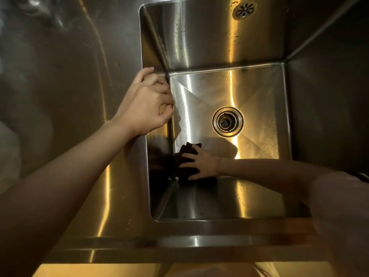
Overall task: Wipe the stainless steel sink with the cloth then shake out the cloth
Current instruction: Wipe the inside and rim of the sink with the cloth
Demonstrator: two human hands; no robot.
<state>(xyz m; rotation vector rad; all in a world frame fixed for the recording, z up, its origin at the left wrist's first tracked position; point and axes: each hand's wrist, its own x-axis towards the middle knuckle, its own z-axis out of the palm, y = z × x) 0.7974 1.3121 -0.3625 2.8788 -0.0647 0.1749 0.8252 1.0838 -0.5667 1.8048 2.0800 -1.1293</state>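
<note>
Stainless steel counter [65,76] fills the left side of the frame and runs along the bottom edge, brushed, with warm yellow streaks of reflected light.

Sink [191,43]: deep rectangular steel basin, occupying the centre and right of the frame. Back wall shows scattered dried water spots. Floor of the basin carries diagonal crease lines that run toward the drain.

Left arm enters from the lower left and crosses the counter diagonally. Left hand [147,104] sits on the left rim of the sink, centre-left of frame, fingers curled over the edge and gripping it, knuckles up.

Right arm enters from the right edge, lower middle, with a pale sleeve [339,206] visible at the lower right. Right hand [201,164] is down inside the basin near its lower-left corner, fingers spread and fairly straight, pressing flat on the cloth.

Cloth [188,150]: dark, bunched, on the sink floor just beside the left wall and near the front wall, under the right hand; a crumpled part sticks out above the fingers.

Drain [227,121]: round, ringed, with a mesh strainer in the middle, set in the basin floor right of centre, apart from the cloth.

Overflow grille [244,9]: small round slotted fitting, upper right of the back wall.
</note>
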